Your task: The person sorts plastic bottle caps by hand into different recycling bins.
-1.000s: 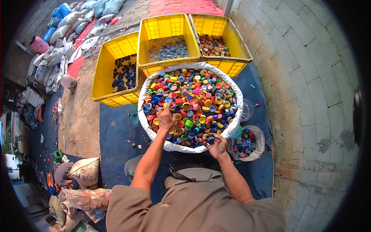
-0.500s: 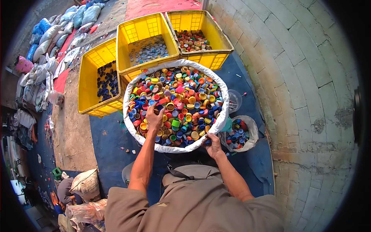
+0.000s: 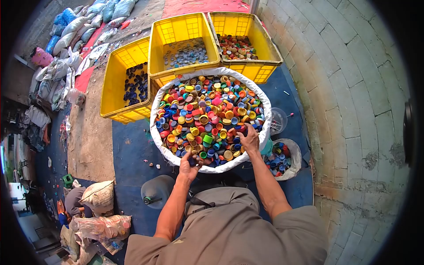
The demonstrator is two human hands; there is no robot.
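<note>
A round container with a thick white cloth rim (image 3: 155, 145) is heaped with bottle caps (image 3: 207, 115) of many colours. At its near edge, my left hand (image 3: 188, 168) is closed around dark bottle caps (image 3: 193, 162), partly covered by the fingers. My right hand (image 3: 250, 138) reaches over the right part of the heap, its fingers bent and pinched at a bottle cap that they mostly hide. A bright green cap (image 3: 208, 139) lies on the heap between the two hands.
Behind stand three yellow crates: the left crate (image 3: 108, 88) holds dark caps, the middle crate (image 3: 154, 53) pale blue ones, the right crate (image 3: 269, 48) reddish ones. A smaller sack of caps (image 3: 293, 159), a clear tub (image 3: 279, 120) and a block wall (image 3: 344, 110) are at right; a large bottle (image 3: 158, 191) lies left.
My left hand has come from mid-heap back to the near rim with dark caps. My right hand has left the near rim and moved forward onto the heap. The view has shifted left.
</note>
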